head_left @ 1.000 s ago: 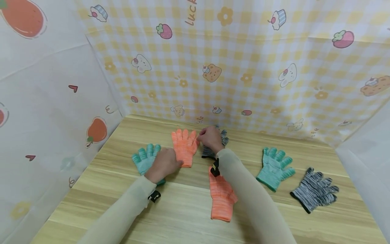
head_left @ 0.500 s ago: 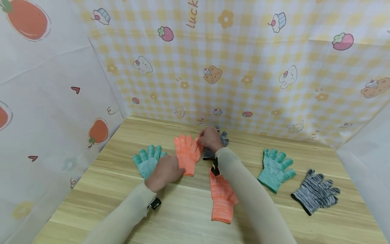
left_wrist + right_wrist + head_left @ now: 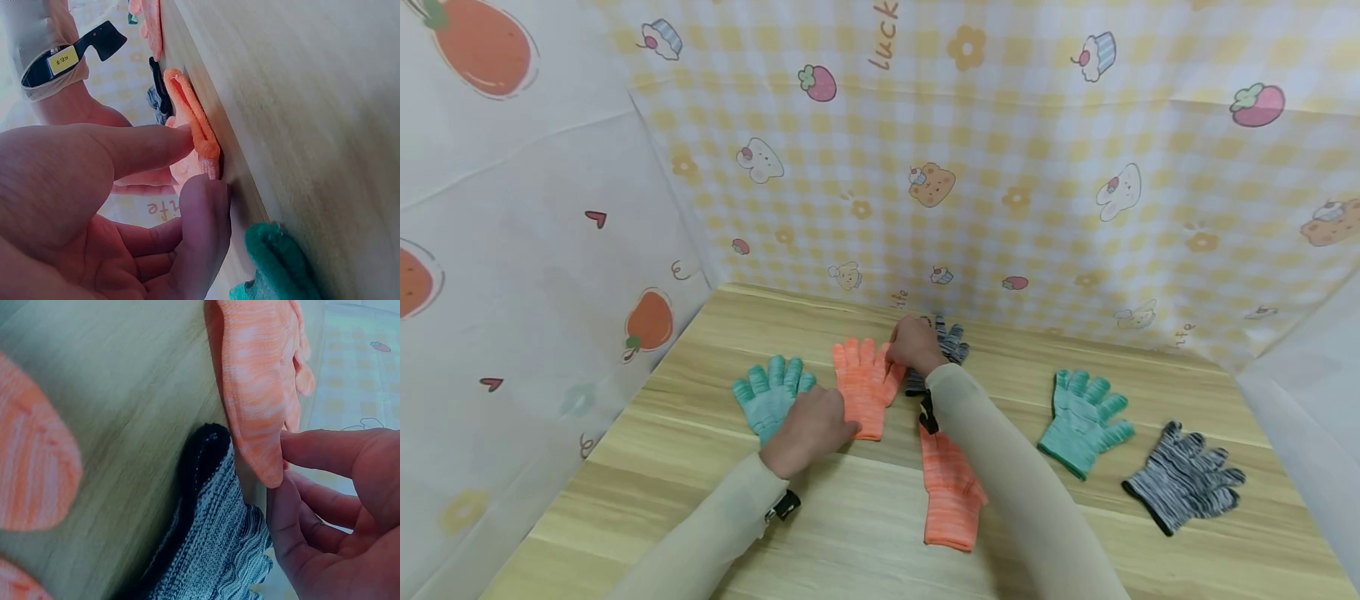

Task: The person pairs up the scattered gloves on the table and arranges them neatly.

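Note:
An orange knit glove (image 3: 861, 390) lies fingers-up at the back of the wooden table, between my two hands. My left hand (image 3: 812, 427) pinches its cuff (image 3: 190, 109) between thumb and curled index finger. At its other side, my right hand (image 3: 916, 343) pinches the tip of the glove's thumb (image 3: 269, 465). Under the left hand and forearm, a green glove (image 3: 767, 400) is partly covered. A black-and-grey glove (image 3: 953, 340) sits behind the right hand, its dark cuff showing in the right wrist view.
A second orange glove (image 3: 951, 508) lies nearer me, partly under the right forearm. Further right are another green glove (image 3: 1082, 425) and another black-and-grey glove (image 3: 1183, 479). A patterned curtain (image 3: 1000, 125) hangs along the table's back edge, with white cloth (image 3: 550, 250) at the left.
The orange glove has slid toward me and slightly right, beside the black-and-grey one. Both hands keep near their places, with the left shifting slightly along with the cuff.

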`<state>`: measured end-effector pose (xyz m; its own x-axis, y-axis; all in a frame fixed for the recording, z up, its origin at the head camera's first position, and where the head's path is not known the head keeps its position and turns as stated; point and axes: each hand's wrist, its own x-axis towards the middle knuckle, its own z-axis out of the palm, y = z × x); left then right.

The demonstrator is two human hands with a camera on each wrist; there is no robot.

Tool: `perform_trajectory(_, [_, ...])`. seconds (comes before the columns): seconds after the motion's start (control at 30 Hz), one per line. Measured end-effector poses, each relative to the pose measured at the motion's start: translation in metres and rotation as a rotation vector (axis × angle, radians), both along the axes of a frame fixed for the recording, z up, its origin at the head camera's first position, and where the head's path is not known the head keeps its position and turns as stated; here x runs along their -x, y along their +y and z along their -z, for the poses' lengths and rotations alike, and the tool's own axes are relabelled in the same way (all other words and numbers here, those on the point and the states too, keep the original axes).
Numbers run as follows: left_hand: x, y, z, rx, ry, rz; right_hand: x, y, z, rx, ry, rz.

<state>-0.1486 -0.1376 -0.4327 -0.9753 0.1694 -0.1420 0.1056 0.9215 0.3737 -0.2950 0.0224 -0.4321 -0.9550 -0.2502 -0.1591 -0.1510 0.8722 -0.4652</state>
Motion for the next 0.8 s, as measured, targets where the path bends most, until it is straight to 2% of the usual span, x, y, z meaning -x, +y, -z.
perform_trajectory(0.17, [0.0000,0.0013,0.0009,0.004,0.003,-0.001,-0.0009,-0.0005,0.0016,0.033,-0.019,-0.017])
perform_trajectory(0.5, [-0.0005,0.0019,0.0037,-0.007,0.004,0.008,-0.0057,0.0012,0.0062,0.094,0.011,-0.054])
perform_trajectory(0.8, [-0.0019,-0.0011,0.0046,-0.097,0.023,0.023,-0.0081,0.0059,0.0082,0.180,0.015,-0.054])
